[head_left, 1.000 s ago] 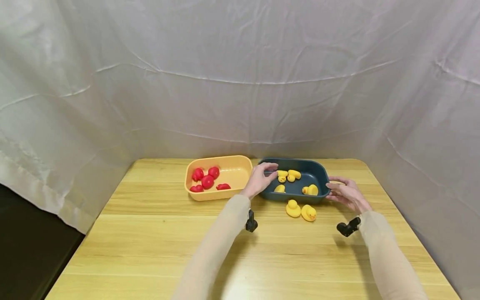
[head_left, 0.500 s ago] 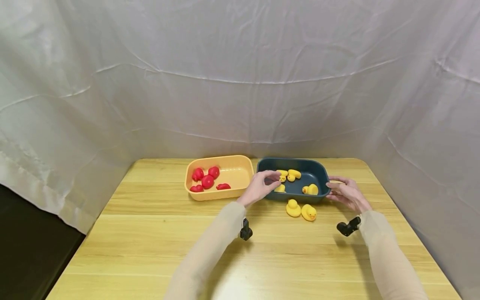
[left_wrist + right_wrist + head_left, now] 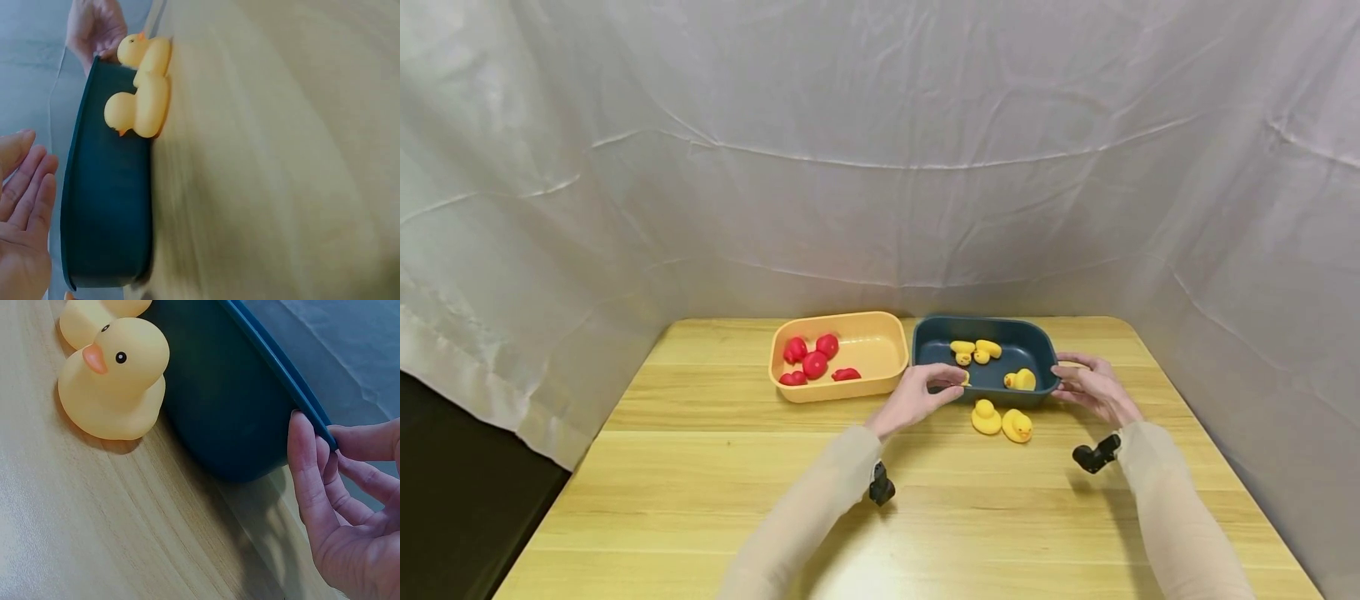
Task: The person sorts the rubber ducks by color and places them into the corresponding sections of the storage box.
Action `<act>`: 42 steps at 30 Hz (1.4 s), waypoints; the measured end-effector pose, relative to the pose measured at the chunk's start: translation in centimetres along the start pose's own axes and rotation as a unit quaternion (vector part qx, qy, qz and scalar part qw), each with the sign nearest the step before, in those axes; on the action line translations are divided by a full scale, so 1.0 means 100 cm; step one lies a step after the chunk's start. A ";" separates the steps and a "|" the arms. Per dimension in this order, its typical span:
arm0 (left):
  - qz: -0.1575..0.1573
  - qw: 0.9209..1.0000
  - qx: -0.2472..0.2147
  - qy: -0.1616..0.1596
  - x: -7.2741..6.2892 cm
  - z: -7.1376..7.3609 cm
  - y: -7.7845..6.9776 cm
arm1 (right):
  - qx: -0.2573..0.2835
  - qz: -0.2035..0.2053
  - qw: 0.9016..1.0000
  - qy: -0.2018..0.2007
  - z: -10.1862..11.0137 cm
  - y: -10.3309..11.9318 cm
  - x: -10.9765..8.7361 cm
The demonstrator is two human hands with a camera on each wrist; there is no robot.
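My right hand (image 3: 1093,387) pinches the rim at the right end of the dark blue bin (image 3: 219,394), thumb over the rim and fingers along the outer wall. Over the bin's near left edge hovers my left hand (image 3: 917,396), its fingers (image 3: 28,194) fairly straight and nothing visible in its grasp. Several yellow rubber ducks (image 3: 987,348) lie inside the bin; one is mostly hidden behind the left hand. Two more stand on the table against the bin's near side, a left duck (image 3: 986,417) and a right duck (image 3: 112,387).
An orange bin (image 3: 868,387) with several red ducks (image 3: 815,364) in it stands left of the blue bin, close beside it. Both are near the back of the wooden table (image 3: 700,483). Grey curtain (image 3: 880,208) hangs behind and at the sides.
My left hand has moved toward the near edge of the blue bin, uncovering the ducks at the back left and covering the one nearer. The right hand has stayed on the rim.
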State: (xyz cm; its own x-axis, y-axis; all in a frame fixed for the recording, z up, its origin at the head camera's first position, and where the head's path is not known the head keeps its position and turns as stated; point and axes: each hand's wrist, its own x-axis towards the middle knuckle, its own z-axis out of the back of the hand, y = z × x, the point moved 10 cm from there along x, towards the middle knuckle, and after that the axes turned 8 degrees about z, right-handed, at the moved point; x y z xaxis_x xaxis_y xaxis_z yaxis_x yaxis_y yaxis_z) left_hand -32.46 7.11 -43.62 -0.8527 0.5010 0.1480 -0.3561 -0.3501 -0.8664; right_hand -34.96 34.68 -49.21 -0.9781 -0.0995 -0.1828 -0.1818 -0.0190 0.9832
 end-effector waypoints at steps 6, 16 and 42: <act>-0.021 0.999 0.014 0.041 -0.010 -0.016 0.001 | -0.002 -0.001 1.000 -0.004 0.002 -0.001 0.001; -0.043 0.984 0.119 0.126 -0.021 -0.050 0.003 | 0.003 0.004 1.000 -0.002 0.002 -0.001 0.001; -0.080 0.961 0.237 0.115 -0.025 -0.053 0.007 | -0.001 -0.001 1.000 -0.004 -0.001 0.000 0.000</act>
State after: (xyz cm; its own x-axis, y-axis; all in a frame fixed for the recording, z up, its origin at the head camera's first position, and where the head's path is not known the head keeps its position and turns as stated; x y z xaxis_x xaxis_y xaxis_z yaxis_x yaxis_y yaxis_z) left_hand -28.56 9.83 -47.16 -0.6842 0.7218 0.1043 -0.6569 -0.5478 -0.5180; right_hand -34.92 34.63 -49.21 -0.9785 -0.0921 -0.1843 -0.1831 -0.0221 0.9829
